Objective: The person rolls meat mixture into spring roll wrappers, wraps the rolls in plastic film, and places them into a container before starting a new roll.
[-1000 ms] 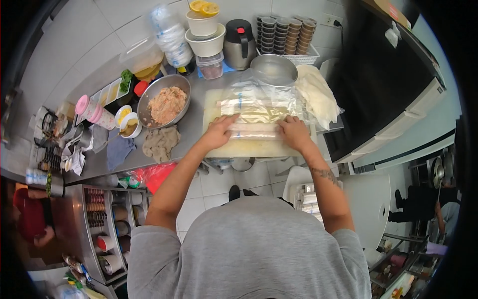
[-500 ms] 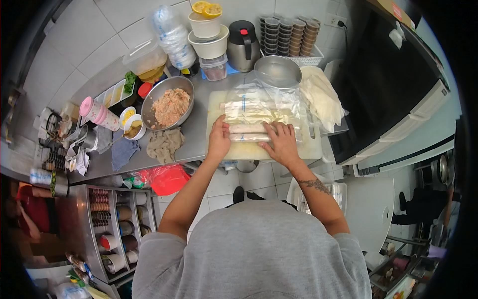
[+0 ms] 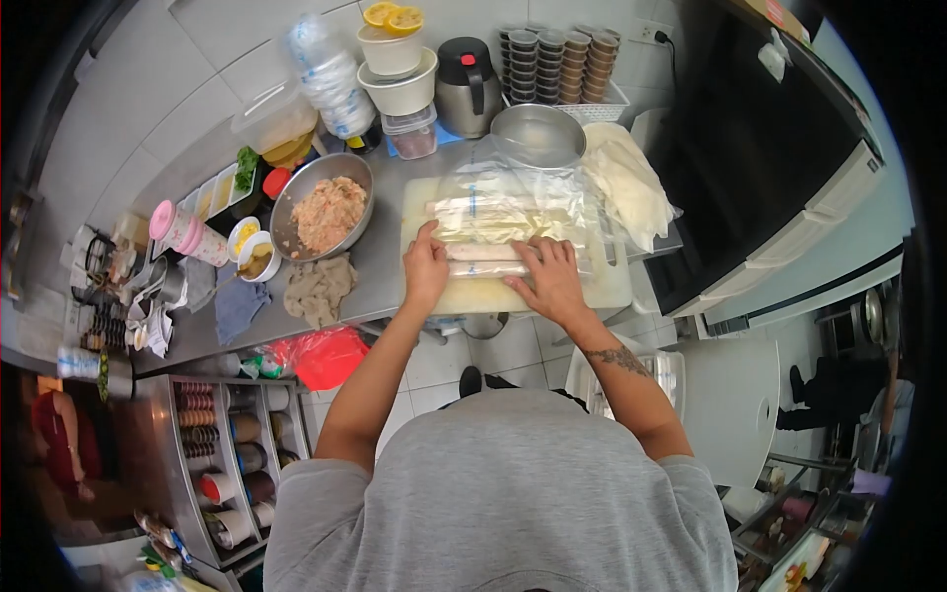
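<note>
Seemingly rolling the pale pink, film-wrapped cylindrical roll on the cream rectangular cutting board, with left hand loosely spread at its left end and right hand fanned wide across it, likely needing even pressure next.

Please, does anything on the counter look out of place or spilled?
I see no clear spill. Slightly odd: cut citrus sits uncovered on the stacked tubs, and a crumpled rag lies close to the food bowl.
</note>
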{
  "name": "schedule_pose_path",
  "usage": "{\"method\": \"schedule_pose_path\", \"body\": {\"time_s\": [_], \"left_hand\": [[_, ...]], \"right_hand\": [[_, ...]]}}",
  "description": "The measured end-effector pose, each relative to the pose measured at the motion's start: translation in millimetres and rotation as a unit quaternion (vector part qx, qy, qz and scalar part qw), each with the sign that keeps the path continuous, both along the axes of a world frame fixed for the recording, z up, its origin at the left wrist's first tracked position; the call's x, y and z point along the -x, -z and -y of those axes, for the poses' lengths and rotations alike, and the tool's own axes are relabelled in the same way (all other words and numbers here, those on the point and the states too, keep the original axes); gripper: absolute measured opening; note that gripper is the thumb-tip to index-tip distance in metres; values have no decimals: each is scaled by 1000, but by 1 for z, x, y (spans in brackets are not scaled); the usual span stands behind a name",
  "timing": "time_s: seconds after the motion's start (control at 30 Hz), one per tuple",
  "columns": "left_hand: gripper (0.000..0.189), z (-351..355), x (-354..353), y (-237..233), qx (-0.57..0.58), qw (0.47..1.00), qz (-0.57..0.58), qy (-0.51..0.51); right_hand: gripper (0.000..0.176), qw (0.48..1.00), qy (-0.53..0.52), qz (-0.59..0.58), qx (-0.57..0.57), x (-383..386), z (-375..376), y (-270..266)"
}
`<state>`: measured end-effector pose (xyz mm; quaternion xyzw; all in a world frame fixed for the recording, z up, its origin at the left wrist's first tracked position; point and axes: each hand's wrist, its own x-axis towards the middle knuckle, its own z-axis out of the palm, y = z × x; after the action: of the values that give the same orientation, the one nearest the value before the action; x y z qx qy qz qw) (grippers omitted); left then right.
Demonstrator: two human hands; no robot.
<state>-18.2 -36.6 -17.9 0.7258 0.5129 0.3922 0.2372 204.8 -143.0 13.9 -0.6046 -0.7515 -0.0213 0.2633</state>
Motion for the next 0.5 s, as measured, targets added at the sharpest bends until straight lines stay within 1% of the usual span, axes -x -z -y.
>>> {"method": "schedule_pose_path", "body": {"time_s": [0.07, 0.17, 0.27, 0.37, 0.47, 0.5], "left_hand": [[53, -5, 4, 4, 9, 999, 29, 29], [56, -1, 5, -7, -6, 999, 19, 33], [54, -2, 8, -14, 73, 993, 50, 83], [52, -17, 17, -1, 58, 992, -23, 110], [50, -29, 27, 5, -56, 987, -44, 143], [50, -27, 25, -2, -88, 982, -68, 154]], "right_hand": [[58, 1000, 5, 3, 5, 0, 0, 1], [57, 1000, 8, 1, 7, 0, 0, 0], [57, 1000, 5, 6, -4, 1, 1, 1], [59, 1000, 5, 17, 2, 0, -1, 4], [61, 1000, 12, 26, -3, 0, -1, 8], [61, 999, 15, 28, -8, 0, -1, 9]]}}
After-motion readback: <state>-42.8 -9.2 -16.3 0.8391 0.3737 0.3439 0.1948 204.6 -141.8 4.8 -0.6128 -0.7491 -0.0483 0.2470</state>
